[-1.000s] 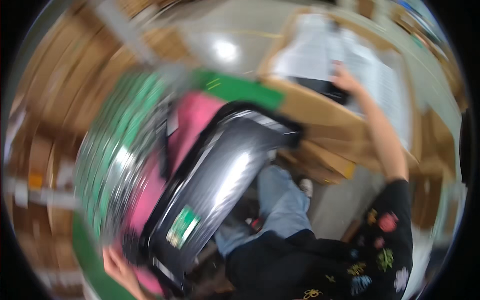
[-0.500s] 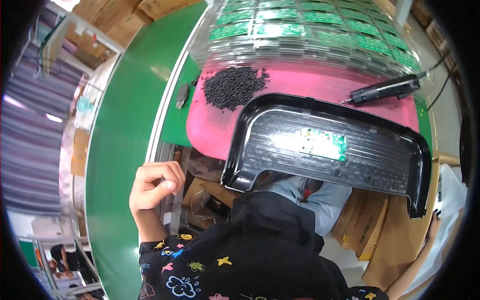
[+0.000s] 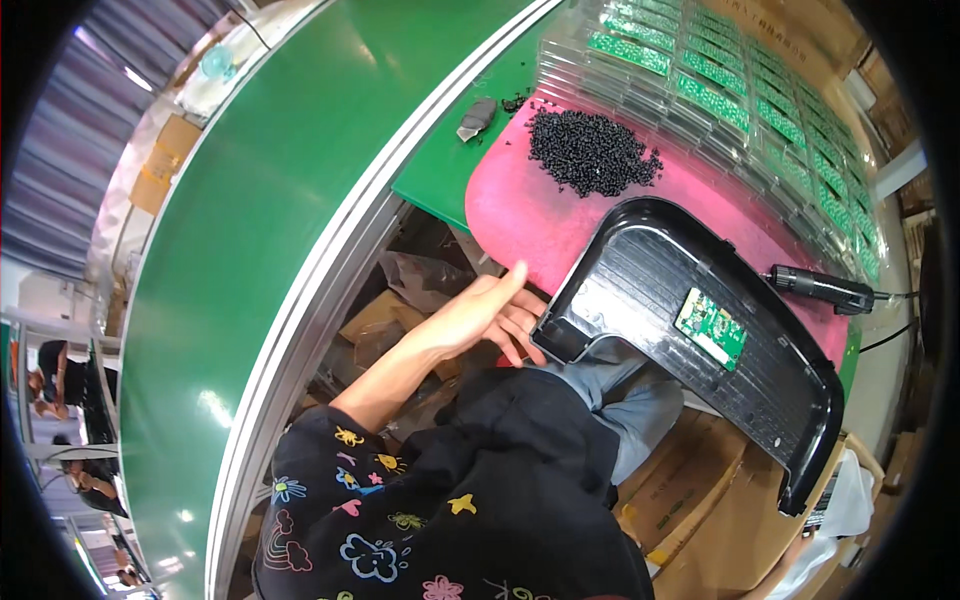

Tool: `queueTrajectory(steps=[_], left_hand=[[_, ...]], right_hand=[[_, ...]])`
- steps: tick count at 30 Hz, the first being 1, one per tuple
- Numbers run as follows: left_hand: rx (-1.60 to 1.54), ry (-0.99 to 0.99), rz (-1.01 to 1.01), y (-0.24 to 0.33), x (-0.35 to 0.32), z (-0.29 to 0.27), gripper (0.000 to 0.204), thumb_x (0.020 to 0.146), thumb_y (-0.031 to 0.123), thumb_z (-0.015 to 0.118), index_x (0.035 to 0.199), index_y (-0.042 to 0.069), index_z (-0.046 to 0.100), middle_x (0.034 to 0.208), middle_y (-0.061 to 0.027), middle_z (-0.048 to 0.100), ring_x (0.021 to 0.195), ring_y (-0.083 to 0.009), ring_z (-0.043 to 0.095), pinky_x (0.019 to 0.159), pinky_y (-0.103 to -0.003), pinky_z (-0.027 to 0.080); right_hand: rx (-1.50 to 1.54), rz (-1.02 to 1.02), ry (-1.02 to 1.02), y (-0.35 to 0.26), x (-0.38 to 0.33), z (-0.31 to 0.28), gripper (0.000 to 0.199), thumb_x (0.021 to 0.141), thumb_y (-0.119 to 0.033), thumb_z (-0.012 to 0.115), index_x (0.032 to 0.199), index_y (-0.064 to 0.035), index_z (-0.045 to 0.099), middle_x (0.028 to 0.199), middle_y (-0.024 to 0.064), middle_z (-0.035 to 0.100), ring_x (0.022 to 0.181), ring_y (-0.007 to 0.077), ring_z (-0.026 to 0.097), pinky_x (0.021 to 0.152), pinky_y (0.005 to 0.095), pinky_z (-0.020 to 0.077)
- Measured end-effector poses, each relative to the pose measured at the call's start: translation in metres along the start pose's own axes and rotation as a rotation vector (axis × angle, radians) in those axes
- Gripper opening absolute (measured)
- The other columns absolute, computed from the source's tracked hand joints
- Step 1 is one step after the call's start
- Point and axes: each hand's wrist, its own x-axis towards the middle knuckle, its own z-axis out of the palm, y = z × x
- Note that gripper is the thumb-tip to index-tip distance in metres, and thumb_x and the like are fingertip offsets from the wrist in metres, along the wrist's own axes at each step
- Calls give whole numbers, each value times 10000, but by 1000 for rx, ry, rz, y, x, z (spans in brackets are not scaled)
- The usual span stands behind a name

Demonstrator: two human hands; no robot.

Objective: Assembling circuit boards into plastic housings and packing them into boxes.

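So the curved black shell [image 3: 640,280] is glossy plastic by the looks of it, with fine ribs inside. The green circuit board [image 3: 712,330] on it has a shiny face. The pink mat [image 3: 510,200] partly under the shell looks matt and kinda rubbery. Clear trays [image 3: 612,85] beyond the shell: slick, see-through plastic. The cardboard box [image 3: 740,540] below the shell is dull, papery stuff.

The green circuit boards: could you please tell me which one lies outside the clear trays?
It is the single board lying inside the black shell; the other boards sit in the stacked clear trays beyond it.
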Motion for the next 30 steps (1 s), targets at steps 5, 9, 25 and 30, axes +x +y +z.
queueTrajectory(steps=[5,9,25,30], left_hand=[[-270,-213,-153,11,21,43,827,944,696,315,1198,-44,581,1038,-234,703,886,-324,727,665,-376,603],[-297,-197,-12,2,10,53,578,976,420,425,1156,-105,585,979,-259,706,831,-321,732,627,-344,600],[-542,570,896,51,-93,-45,600,853,404,476,1219,-67,543,1111,-206,649,637,-207,560,556,-271,433],[-781,531,1110,83,-46,-89,470,898,224,510,1254,-81,481,1195,-234,596,727,-161,546,592,-255,484]], right_hand=[[17,-101,-49,-25,25,4,302,968,-328,548,840,-61,602,814,1,571,782,122,513,735,306,418],[44,-161,-97,-40,42,26,295,964,-329,549,829,-71,595,807,-5,562,773,119,506,725,301,410],[168,-247,-280,-78,67,137,277,950,-332,553,783,-111,565,776,-28,527,735,106,475,682,282,377],[258,-188,-131,-73,-19,108,274,945,-333,554,769,-124,555,766,-36,517,723,102,465,669,276,366]])
